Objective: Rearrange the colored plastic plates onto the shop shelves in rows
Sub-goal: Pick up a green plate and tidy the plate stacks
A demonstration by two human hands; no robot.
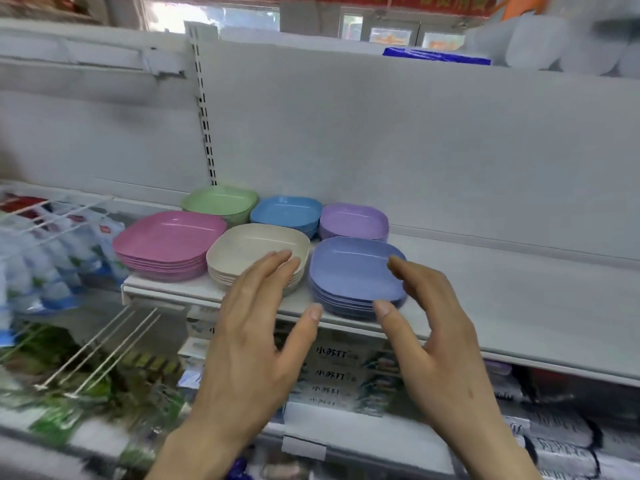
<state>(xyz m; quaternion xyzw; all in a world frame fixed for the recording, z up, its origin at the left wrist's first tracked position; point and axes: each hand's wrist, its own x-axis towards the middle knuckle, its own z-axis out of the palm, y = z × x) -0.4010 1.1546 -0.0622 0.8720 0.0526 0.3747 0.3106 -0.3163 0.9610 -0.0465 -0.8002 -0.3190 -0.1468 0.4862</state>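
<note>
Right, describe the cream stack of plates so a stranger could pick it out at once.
Find the white shelf where six plate stacks stand in two rows of three. Take the front row's middle one: the cream stack. It alone is uncoloured, between the pink stack and the blue-violet stack.

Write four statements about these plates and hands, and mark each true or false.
1. Six stacks of plates stand on the shelf. True.
2. The green stack is in the front row. False: it stands in the back row, behind the pink stack.
3. The cream stack stands between the pink stack and the blue-violet stack. True.
4. The right hand lifts a plate off the shelf. False: its fingers are relaxed beside the blue-violet stack and lift nothing.
</note>
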